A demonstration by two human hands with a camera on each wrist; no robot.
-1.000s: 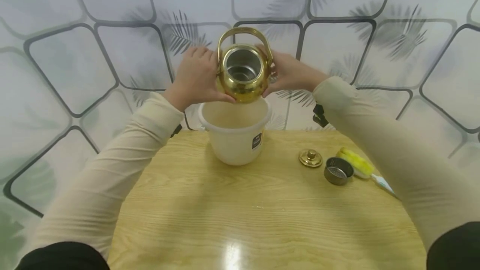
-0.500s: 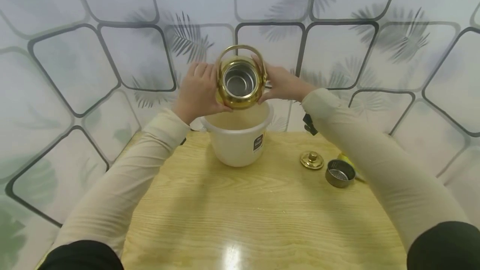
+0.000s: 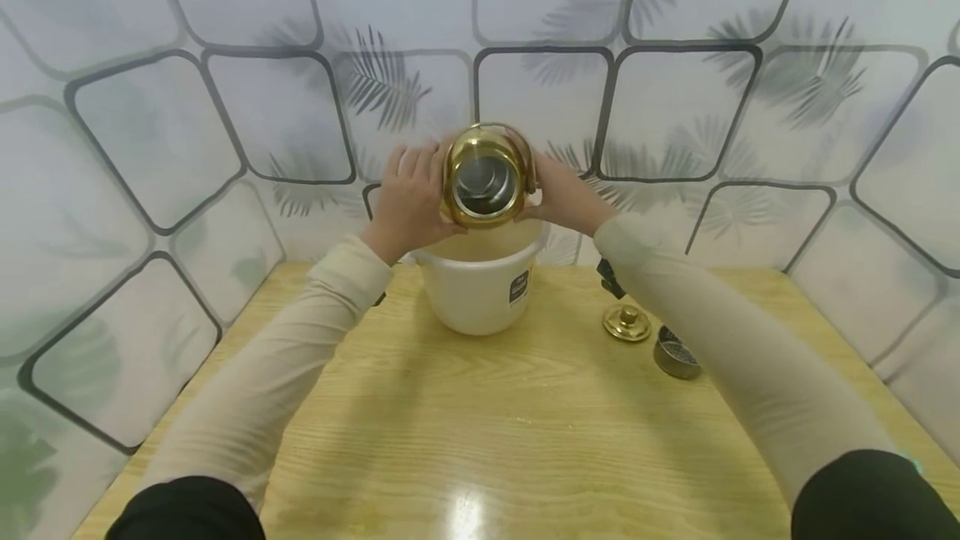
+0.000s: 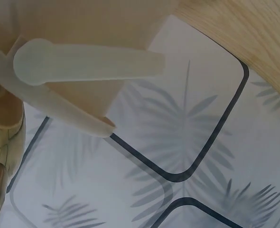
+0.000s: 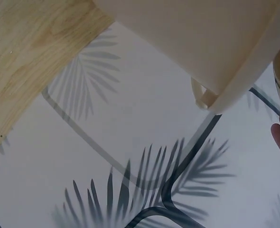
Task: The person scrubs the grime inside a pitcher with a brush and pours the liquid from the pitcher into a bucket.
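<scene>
Both hands hold a shiny golden teapot (image 3: 487,190), tipped so its round opening and silvery inside face the head camera. My left hand (image 3: 411,202) grips its left side, thumb along the lower edge. On the opposite side, my right hand (image 3: 566,194) grips the body; several of its fingers are hidden behind the pot. The teapot's arched handle stands up behind it. Just below is a white bucket (image 3: 480,298) with a dark label, its mouth partly covered by the pot. The left wrist view catches only a sliver of golden teapot (image 4: 9,133).
On the wooden table (image 3: 465,423), right of the bucket, lies a golden lid (image 3: 627,322). Beside it a dark metal strainer cup (image 3: 675,357) is partly covered by the right sleeve. A patterned wall (image 3: 540,7) stands behind the table.
The teapot has come down closer to the bucket and tipped further toward the camera, both hands moving with it. The right sleeve now hides the yellow brush and part of the strainer cup.
</scene>
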